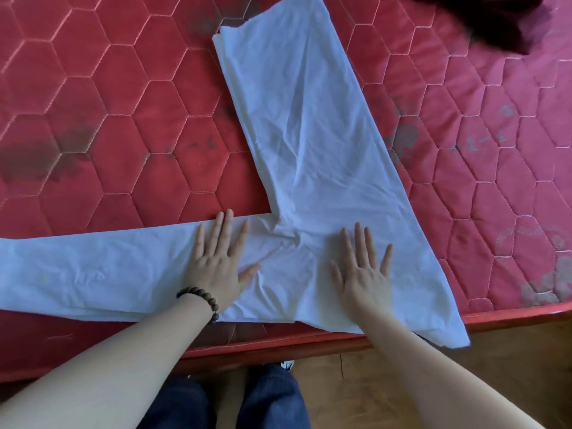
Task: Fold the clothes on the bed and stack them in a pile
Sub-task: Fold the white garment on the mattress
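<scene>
Pressing both palms flat, we are smoothing a white garment (309, 144) laid out on the red quilted mattress (108, 119). The left hand (216, 261) is lying with fingers straight and slightly spread on the strip that is running off to the left; the right hand (362, 270) is lying the same way, fingers fanned, just right of the junction where the 2 strips are meeting. Neither hand is pinching or curling round any cloth.

We are judging that the hands are sitting on either side of the junction because the wrinkles are gathering there; flattening this spot should give a clean crease line for the next fold.

Material notes: the fabric is looking thin, matte and woven, creasing finely, and its layered edges are suggesting it is already doubled over. Its shape is roughly an L or T: 1 long band is reaching toward the far side, another is lying along the near edge, with 1 corner hanging over the mattress rim. The mattress cover is showing stitched hexagons and dark stains.

A dark maroon garment (495, 20) is lying at the far right corner, well apart. A beaded bracelet (201, 300) is circling the left wrist.
</scene>
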A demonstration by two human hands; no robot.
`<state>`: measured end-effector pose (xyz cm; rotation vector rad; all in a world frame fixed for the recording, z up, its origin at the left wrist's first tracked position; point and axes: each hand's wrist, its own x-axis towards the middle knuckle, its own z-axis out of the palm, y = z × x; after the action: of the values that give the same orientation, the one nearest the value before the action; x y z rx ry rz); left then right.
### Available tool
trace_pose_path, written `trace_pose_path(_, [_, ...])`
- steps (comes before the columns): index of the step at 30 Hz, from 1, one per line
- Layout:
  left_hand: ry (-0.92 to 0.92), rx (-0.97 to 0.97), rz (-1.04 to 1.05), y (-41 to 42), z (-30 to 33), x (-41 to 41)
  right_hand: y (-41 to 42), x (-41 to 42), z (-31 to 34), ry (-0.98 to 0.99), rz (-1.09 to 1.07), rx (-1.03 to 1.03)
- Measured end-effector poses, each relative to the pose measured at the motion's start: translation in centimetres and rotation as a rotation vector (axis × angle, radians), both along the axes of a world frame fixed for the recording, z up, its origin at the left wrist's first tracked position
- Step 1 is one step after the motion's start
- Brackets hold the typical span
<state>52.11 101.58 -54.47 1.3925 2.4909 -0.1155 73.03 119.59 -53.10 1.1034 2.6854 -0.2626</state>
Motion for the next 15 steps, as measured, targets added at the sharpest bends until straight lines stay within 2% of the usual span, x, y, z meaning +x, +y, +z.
trace_pose_path(4, [-0.015, -0.042, 0.066, -4.3, 0.5, -2.2, -7.1, -5.7, -0.2, 0.066, 0.207, -0.110])
trace_pose_path(15, [-0.003, -0.035, 0.198, -18.8, 0.5, -11.7, -19.9, -18.9, -0.7, 0.028, 0.430, -0.180])
